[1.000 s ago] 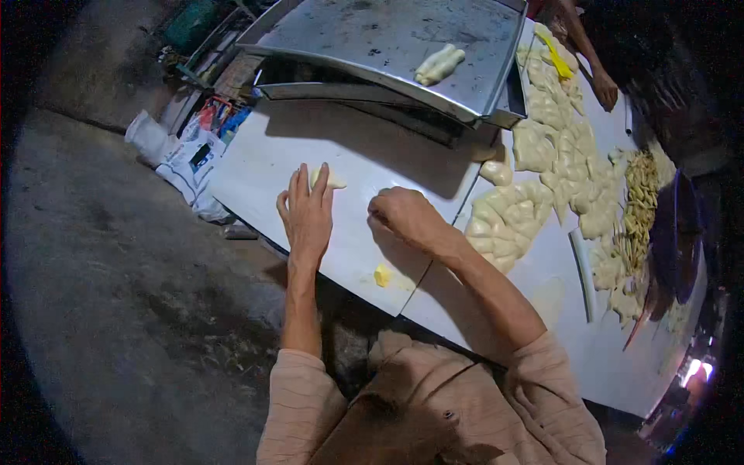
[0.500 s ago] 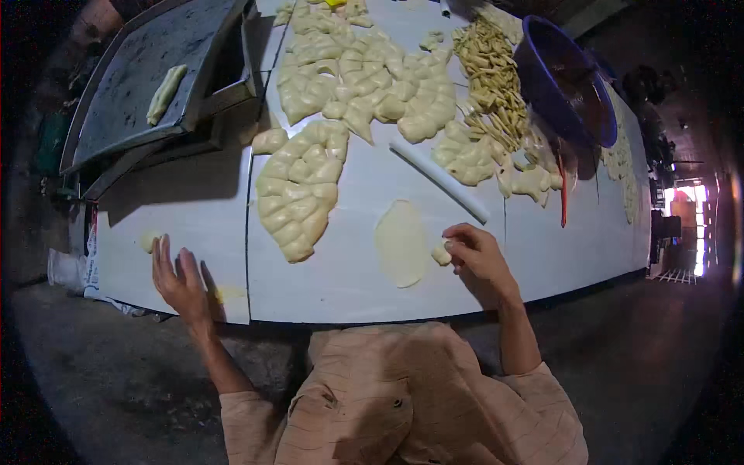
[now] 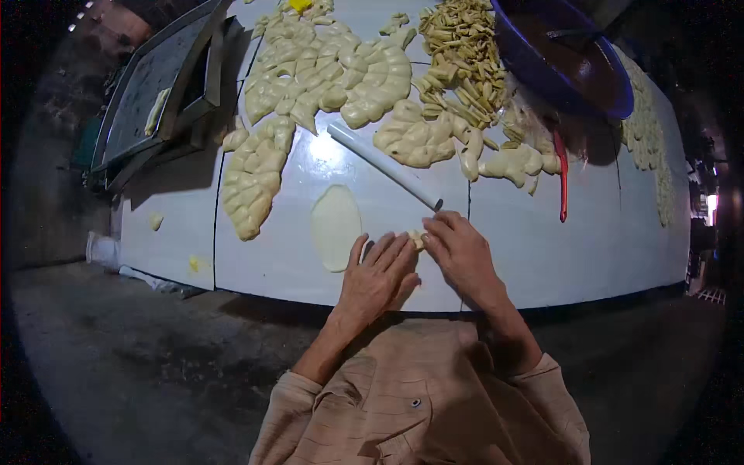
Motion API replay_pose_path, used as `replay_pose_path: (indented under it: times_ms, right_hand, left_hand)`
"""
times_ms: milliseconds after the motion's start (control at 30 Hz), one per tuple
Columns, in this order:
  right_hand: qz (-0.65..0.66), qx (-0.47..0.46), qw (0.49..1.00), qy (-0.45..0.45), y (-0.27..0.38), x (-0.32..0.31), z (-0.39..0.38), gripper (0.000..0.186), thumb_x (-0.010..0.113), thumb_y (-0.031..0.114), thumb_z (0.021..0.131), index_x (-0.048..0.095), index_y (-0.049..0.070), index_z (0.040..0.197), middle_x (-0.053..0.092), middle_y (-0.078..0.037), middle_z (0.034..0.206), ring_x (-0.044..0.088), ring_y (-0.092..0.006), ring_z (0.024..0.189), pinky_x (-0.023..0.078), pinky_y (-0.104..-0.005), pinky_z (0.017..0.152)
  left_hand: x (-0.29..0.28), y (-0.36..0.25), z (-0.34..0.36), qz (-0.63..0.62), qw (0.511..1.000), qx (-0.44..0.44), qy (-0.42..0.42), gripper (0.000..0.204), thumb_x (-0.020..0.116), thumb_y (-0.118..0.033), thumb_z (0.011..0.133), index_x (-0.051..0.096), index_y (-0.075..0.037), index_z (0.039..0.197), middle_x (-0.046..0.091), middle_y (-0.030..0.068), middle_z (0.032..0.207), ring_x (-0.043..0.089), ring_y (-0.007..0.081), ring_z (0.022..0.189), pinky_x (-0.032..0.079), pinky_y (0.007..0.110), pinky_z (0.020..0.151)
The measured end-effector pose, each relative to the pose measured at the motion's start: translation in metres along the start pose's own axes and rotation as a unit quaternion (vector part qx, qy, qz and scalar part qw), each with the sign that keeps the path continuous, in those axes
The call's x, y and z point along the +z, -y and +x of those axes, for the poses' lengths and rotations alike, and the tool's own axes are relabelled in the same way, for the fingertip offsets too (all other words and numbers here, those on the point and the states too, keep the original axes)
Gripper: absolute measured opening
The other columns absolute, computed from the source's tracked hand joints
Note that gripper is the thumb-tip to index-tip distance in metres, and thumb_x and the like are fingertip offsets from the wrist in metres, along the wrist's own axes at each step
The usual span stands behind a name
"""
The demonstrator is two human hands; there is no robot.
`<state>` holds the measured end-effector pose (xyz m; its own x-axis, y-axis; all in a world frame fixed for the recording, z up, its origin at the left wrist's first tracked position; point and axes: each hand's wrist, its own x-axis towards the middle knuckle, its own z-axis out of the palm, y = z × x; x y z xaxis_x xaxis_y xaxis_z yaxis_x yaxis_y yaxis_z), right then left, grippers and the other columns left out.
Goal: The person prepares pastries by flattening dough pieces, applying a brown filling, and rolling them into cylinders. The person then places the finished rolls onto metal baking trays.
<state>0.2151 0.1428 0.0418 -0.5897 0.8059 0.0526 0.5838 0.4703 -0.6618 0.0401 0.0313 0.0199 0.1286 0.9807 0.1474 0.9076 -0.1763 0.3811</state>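
Note:
Near the front edge of the white table, my left hand [image 3: 376, 273] lies with its fingers stretched out, its fingertips touching a small piece of dough [image 3: 418, 239]. From the other side, the bent fingers and thumb of my right hand [image 3: 463, 260] hold that piece, which they partly hide. A thin flattened oval of dough [image 3: 335, 226] lies just left of my left hand. Beyond my hands a pale rolling pin [image 3: 384, 166] rests at a slant, its near end close to my right fingertips.
Lumpy dough masses [image 3: 256, 174] spread across the table. Farther back are pale cut strips [image 3: 463, 66] and a purple basin [image 3: 518, 58] with brown contents. A red-handled tool [image 3: 561, 174] lies right. A metal tray [image 3: 128, 116] bearing a dough roll [image 3: 157, 111] stands left; a dough scrap [image 3: 156, 222] lies nearer.
My left hand has left the dough scrap at the left and come across to the small dough piece beside my right hand. The view has shifted rightward.

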Motion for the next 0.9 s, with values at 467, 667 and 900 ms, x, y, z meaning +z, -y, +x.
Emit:
replay_pose_path:
  times_ms: [467,667,900]
  right_hand:
    - [-0.126,-0.149,0.969,0.154,-0.030,0.000,-0.008,0.064,0.051,0.055,0.100,0.051,0.009,0.145,0.044,-0.014,0.156,0.034,-0.0321,0.148,0.014,-0.0686,0.119]
    - [-0.075,-0.156,0.979,-0.107,-0.003,0.009,0.054,0.041,0.069,0.022,0.091,0.059,0.004,0.127,0.064,-0.015,0.116,0.060,-0.0340,0.106,0.046,-0.0475,0.087]
    - [-0.093,-0.096,0.990,-0.049,-0.022,0.011,0.075,0.040,0.064,0.017,0.093,0.057,0.004,0.130,0.062,-0.016,0.109,0.059,-0.0348,0.102,0.043,-0.0472,0.092]
  left_hand:
    - [0.019,-0.016,-0.010,0.075,0.991,-0.083,0.070,0.079,0.059,-0.056,0.094,0.039,-0.010,0.156,0.034,0.0142,0.163,0.029,0.0365,0.150,0.016,0.077,0.112]
    - [0.026,-0.044,-0.016,0.000,0.996,-0.085,0.040,0.079,0.055,-0.058,0.096,0.040,-0.005,0.153,0.040,0.0197,0.158,0.036,0.0390,0.147,0.018,0.074,0.112]
    - [0.011,-0.028,-0.022,-0.045,0.997,-0.056,0.029,0.075,0.063,-0.049,0.095,0.039,-0.008,0.153,0.036,0.0202,0.159,0.035,0.0395,0.146,0.017,0.074,0.114]
